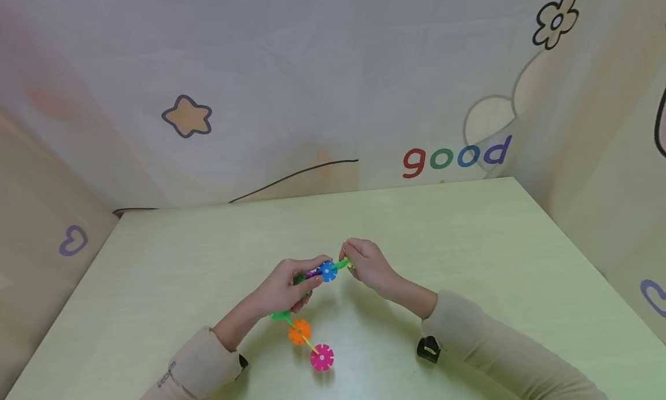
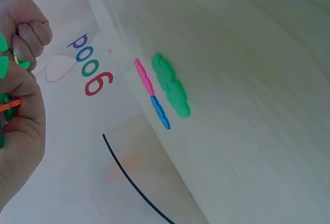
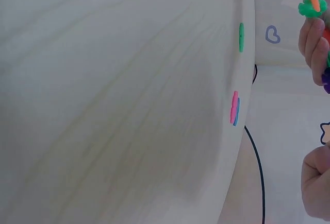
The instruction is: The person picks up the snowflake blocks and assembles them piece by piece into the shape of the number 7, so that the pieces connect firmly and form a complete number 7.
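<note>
A chain of notched plastic snowflake discs is held between both hands. My left hand (image 1: 286,284) grips its middle, with finger and thumb beside a blue disc (image 1: 328,271). Part of the chain is hidden behind that hand. Below it hang a green disc (image 1: 281,315), an orange disc (image 1: 299,332) and a pink disc (image 1: 322,358), linked edge to edge. To the right, my right hand (image 1: 370,265) pinches the chain's yellow-green end (image 1: 343,264), which joins the blue disc; its fingertips are partly hidden. Only the edge of the right wrist view catches a hand (image 3: 316,183).
A pale green table (image 1: 442,232) stands against a printed cloth backdrop (image 1: 291,99). In the left wrist view, a green piece (image 2: 171,85) and a pink and blue pair (image 2: 144,77) appear edge-on over the tabletop. Dark wrist devices (image 1: 429,349) sit at the sleeves.
</note>
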Demonstrator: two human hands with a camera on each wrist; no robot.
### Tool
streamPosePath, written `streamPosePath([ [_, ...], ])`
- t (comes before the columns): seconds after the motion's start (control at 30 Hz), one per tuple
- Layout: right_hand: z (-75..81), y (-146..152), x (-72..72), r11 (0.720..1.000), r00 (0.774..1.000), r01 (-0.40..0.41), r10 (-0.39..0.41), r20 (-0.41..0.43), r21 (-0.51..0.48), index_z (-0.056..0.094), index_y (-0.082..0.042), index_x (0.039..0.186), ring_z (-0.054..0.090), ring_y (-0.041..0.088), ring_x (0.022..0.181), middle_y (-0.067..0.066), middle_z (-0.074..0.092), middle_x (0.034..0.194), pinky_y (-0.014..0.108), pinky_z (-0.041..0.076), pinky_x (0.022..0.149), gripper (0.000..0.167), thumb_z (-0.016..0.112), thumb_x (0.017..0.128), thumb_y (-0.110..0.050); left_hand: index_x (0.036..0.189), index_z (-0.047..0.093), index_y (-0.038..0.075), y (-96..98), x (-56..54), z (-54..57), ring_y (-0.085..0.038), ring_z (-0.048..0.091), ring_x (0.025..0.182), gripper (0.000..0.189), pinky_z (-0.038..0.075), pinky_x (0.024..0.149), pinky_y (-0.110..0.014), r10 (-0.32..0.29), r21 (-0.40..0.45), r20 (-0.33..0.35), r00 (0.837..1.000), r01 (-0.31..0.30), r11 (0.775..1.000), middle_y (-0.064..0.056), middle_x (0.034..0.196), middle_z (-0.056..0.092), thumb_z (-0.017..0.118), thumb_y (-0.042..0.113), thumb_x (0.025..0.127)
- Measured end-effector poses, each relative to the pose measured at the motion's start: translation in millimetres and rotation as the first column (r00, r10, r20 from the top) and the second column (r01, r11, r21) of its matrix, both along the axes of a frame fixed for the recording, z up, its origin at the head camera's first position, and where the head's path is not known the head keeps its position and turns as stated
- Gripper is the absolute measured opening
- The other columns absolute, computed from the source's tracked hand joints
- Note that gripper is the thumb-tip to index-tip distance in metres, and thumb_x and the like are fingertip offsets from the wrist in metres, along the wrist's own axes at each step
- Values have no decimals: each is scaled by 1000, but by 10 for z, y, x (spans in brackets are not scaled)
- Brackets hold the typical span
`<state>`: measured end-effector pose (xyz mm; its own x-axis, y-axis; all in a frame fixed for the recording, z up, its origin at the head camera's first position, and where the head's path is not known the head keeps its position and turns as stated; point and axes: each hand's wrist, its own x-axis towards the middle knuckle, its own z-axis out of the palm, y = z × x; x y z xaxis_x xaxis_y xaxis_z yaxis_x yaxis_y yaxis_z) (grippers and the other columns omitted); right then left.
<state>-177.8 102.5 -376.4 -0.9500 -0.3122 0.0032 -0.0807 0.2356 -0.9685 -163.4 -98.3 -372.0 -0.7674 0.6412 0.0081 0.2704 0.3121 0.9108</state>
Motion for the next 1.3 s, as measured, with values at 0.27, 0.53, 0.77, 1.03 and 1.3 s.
streamPosePath([
  [0.27, 84, 55, -40, 994, 994, -108, 108, 21, -16, 45, 1, 97, 31, 14, 46, 2, 37, 55, 21, 28, 43, 22, 38, 99, -19, 133, 47, 7, -58, -34, 23, -15, 39, 37, 43, 37, 37, -21, 5, 21, -34, 999, -5, 1000, -5, 59, 45, 55, 6, 91],
  [0.53, 109, 129, -10, 990, 993, -120, 119, -16, -71, 56, 4, 104, 39, 15, 47, 5, 44, 59, 20, 37, 46, 23, 45, 97, -15, 132, 47, 6, -72, -13, 16, -15, 39, 37, 43, 38, 38, -22, 18, 22, -36, 999, -18, 1000, -3, 56, 44, 54, 4, 90],
  [0.77, 103, 205, -3, 986, 989, -123, 131, 62, -115, 53, 5, 112, 56, 16, 58, 11, 57, 69, 22, 50, 59, 26, 51, 94, -14, 132, 48, 6, -111, -19, 18, -14, 40, 38, 43, 38, 38, -22, 31, 19, -62, 998, -30, 999, -5, 57, 45, 54, 2, 90],
  [1.03, 84, 159, 33, 985, 996, -66, 75, 50, -158, 57, 9, 96, 52, 13, 46, 5, 55, 57, 19, 42, 47, 20, 54, 92, -11, 132, 48, 6, -108, 14, 37, -13, 39, 38, 42, 35, 37, -20, 33, 4, -33, 999, -33, 999, -3, 55, 44, 54, 3, 90],
  [1.3, 106, 102, 90, 992, 1000, -3, 6, 22, -126, 59, 10, 95, 50, 14, 44, 6, 54, 57, 19, 43, 46, 17, 53, 92, -6, 131, 49, 5, -115, 13, 15, -13, 38, 37, 40, 34, 36, -21, 29, 30, -29, 999, -28, 999, -3, 54, 43, 54, 5, 91],
])
